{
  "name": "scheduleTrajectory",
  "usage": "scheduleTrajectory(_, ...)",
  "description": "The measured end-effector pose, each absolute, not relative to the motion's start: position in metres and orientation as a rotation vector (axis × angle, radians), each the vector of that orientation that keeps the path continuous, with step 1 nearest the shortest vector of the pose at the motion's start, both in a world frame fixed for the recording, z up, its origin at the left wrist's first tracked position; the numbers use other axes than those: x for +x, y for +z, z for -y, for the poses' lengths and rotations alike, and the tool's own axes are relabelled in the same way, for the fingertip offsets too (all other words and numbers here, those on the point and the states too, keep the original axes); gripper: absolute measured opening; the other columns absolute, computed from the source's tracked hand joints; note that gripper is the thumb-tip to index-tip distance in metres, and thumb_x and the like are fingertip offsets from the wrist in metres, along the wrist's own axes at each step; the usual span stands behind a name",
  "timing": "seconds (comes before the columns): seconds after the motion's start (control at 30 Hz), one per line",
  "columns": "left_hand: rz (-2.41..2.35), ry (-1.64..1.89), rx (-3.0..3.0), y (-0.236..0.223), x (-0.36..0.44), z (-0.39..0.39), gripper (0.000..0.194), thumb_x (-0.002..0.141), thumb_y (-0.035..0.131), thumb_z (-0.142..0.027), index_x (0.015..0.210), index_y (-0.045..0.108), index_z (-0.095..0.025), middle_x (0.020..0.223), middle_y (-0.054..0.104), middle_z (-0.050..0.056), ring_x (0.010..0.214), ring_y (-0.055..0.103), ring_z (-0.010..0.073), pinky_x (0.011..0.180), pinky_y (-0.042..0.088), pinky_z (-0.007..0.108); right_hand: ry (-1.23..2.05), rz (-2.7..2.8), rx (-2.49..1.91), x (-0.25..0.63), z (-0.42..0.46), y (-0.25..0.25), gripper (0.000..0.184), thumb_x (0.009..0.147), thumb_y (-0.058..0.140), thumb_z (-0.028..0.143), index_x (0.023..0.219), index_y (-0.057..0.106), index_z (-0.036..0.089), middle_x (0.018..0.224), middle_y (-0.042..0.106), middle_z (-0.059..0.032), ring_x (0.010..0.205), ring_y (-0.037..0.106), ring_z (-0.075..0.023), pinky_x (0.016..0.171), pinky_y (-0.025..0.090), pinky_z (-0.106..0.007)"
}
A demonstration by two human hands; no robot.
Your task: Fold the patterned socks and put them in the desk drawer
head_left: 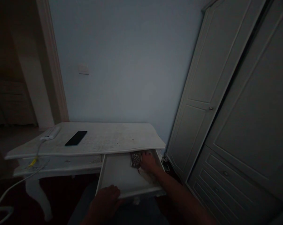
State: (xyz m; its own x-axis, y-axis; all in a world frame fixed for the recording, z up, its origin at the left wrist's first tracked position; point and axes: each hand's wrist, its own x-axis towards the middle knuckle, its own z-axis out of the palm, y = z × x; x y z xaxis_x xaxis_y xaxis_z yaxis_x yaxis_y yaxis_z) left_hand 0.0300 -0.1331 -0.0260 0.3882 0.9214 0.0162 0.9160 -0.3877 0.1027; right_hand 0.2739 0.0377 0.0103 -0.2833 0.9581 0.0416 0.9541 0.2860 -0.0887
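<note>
You face a plain blue-grey wall [132, 62] in dim light. A white table [108, 134] stands along it, back edge to the wall, top marked by worn patches. Above that edge, toward its left corner, you see a switch plate [83, 69]. Beyond the table's left edge, a door frame [54, 62] borders a darker space with a low cabinet [12, 104]. Past the right edge: a pale wardrobe [207, 75], panelled, with knobs [211, 108]. Below you, the floor [61, 187] reads dark red.

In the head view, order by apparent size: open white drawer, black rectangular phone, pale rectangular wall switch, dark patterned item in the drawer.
1. Drawer
2. Phone and patterned item: too alike to rank
3. Wall switch
</note>
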Motion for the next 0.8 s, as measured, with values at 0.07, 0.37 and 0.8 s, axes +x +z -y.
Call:
scheduleTrajectory(0.07,-1.693,0.128,2.563,-0.028,0.028,0.133,0.026,0.107,0.056,-0.042,0.109,0.074,-0.024,0.113,0.078,0.010,0.108,0.074,0.0295,0.094,0.056,0.041,0.090,2.398,-1.814,0.252,-0.046,0.006,0.056,0.091,0.067,0.031,0.143,0.058,0.010,0.144,0.060,-0.0286,0.136,0.057,-0.0423,0.104,0.052,-0.053)
scheduleTrajectory(0.37,-1.686,0.411,2.713,-0.056,0.019,0.130,0.014,0.100,0.064,-0.034,0.108,0.073,-0.025,0.112,0.079,0.006,0.106,0.074,0.0266,0.092,0.058,0.037,0.308,2.570,-1.303,0.131,-0.035,-0.013,0.071,0.080,0.082,0.042,0.144,0.057,0.023,0.142,0.068,-0.0128,0.131,0.062,-0.0330,0.109,0.049,-0.045)
scheduleTrajectory(0.8,-1.643,1.113,2.935,-0.089,-0.045,0.132,0.040,0.094,0.073,-0.052,0.130,0.070,-0.035,0.119,0.080,0.003,0.104,0.077,0.0249,0.096,0.059,0.036,0.536,3.069,-0.976,0.234,-0.011,-0.016,0.072,0.076,0.086,0.039,0.144,0.065,0.036,0.133,0.065,-0.0127,0.124,0.062,-0.0405,0.102,0.049,-0.058)
